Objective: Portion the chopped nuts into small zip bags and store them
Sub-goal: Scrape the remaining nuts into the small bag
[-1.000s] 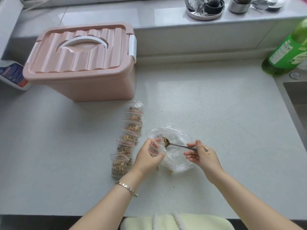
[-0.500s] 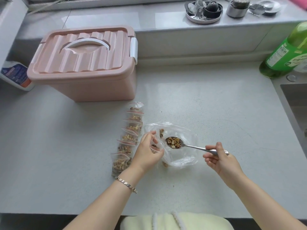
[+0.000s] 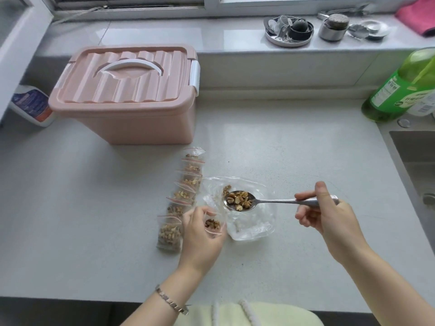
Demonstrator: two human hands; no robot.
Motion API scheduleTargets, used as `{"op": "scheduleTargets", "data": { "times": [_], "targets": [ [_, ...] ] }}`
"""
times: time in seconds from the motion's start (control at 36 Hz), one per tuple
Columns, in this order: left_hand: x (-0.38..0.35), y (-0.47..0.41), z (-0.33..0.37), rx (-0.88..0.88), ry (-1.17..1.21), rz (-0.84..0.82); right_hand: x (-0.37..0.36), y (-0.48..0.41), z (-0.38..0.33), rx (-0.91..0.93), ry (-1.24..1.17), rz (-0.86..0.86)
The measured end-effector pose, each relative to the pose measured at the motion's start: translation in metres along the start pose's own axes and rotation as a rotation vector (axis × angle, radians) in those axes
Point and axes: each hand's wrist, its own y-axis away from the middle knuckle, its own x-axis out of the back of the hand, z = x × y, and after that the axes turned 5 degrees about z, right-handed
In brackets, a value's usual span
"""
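Note:
My left hand [image 3: 200, 238] holds a small zip bag [image 3: 213, 225] with a few chopped nuts in it, its mouth facing up. My right hand [image 3: 327, 215] grips the handle of a metal spoon [image 3: 240, 200] heaped with chopped nuts, its bowl hovering just up and right of the small bag. Under the spoon lies a large clear plastic bag [image 3: 249, 227] with a few nuts left inside. A row of several filled small zip bags [image 3: 182, 196] with red seals lies to the left on the counter.
A closed pink storage box [image 3: 127, 95] with a white handle stands at the back left, a spray bottle [image 3: 33, 104] beside it. A green bottle [image 3: 400, 88] and the sink [image 3: 416, 165] are at the right. Metal dishes [image 3: 289, 31] sit on the sill.
My right hand drew the spoon out of the small bag, swung right and came up with a fresh heap of nuts. The left hand lowered the small bag slightly.

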Motion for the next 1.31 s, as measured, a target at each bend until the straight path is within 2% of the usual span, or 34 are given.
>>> {"op": "scheduleTargets", "data": {
  "times": [0.14, 0.25, 0.42, 0.5, 0.64, 0.72, 0.81, 0.94, 1.06, 1.17, 1.31],
  "targets": [
    [0.004, -0.003, 0.007, 0.017, -0.089, -0.116, -0.011, 0.014, -0.016, 0.049, 0.046, -0.068],
    [0.004, -0.004, 0.013, 0.016, -0.168, -0.105, -0.018, 0.024, -0.025, 0.113, 0.106, -0.105],
    [0.000, -0.002, 0.013, -0.015, -0.207, -0.135, -0.030, 0.041, -0.026, 0.310, 0.258, -0.136],
    [0.000, -0.001, 0.013, -0.058, -0.228, -0.117, -0.032, 0.047, -0.019, 0.483, 0.395, -0.141],
    [-0.002, 0.000, 0.011, -0.093, -0.224, -0.073, -0.030, 0.054, -0.015, 0.886, 0.680, -0.234],
    [-0.001, -0.002, 0.005, -0.085, -0.217, -0.066, -0.026, 0.052, -0.018, 1.055, 0.725, -0.219],
    [0.001, -0.003, 0.000, -0.039, -0.159, -0.088, -0.018, 0.042, -0.018, 0.978, 0.611, -0.138],
    [0.001, -0.005, -0.006, -0.023, -0.077, -0.138, -0.006, 0.010, 0.005, 0.543, 0.378, 0.041],
    [-0.004, -0.010, -0.001, 0.043, -0.012, -0.277, -0.005, -0.013, 0.039, 0.285, 0.229, 0.038],
    [-0.009, -0.021, 0.000, 0.143, 0.032, -0.278, -0.014, -0.027, 0.063, 0.208, 0.136, 0.032],
    [-0.009, -0.037, 0.001, 0.155, 0.059, -0.244, -0.030, -0.042, 0.072, 0.212, 0.152, 0.009]
  ]
}}
